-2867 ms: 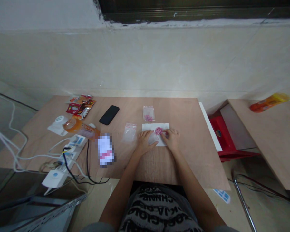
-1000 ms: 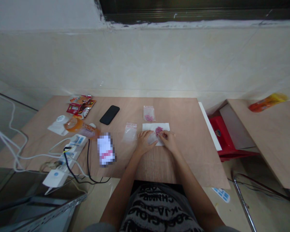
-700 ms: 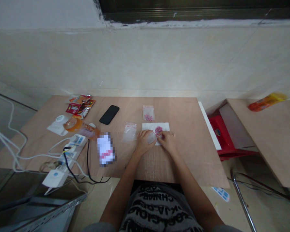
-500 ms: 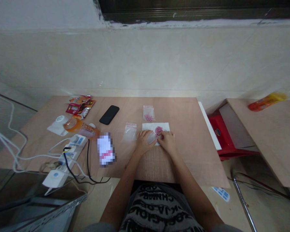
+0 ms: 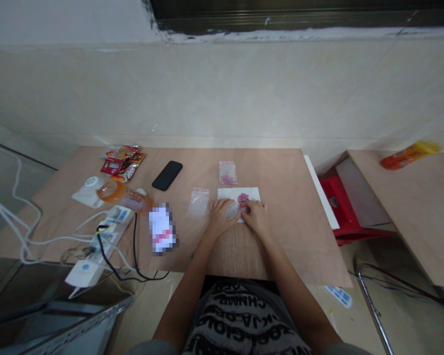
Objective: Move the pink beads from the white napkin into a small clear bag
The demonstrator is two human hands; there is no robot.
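A small clear plastic bag (image 5: 232, 210) lies between my hands over a white sheet of paper (image 5: 227, 193). My left hand (image 5: 220, 215) is closed on the bag's left side, fingers curved around its edge. With fingertips pinched at the bag's right edge, my right hand (image 5: 256, 215) rests on the paper; whether a bead is between those fingers is too small to tell. Just beyond the fingertips sits a little pile of pink beads (image 5: 243, 198). Left of the paper is a clear zip bag (image 5: 199, 202). Another zip bag (image 5: 228, 172), with pink beads inside, lies behind the paper.
On the wooden table (image 5: 296, 246) are a black phone (image 5: 167, 175), a blurred-out lit screen (image 5: 163, 229), an orange drink bottle (image 5: 124, 195), snack packets (image 5: 124, 161) and a power strip (image 5: 99, 249) with cables. Right of the table stands a red stool (image 5: 340, 207).
Both hands stay almost in place at the small bag. The right hand's fingers shift very slightly; the beads and other bags look the same.
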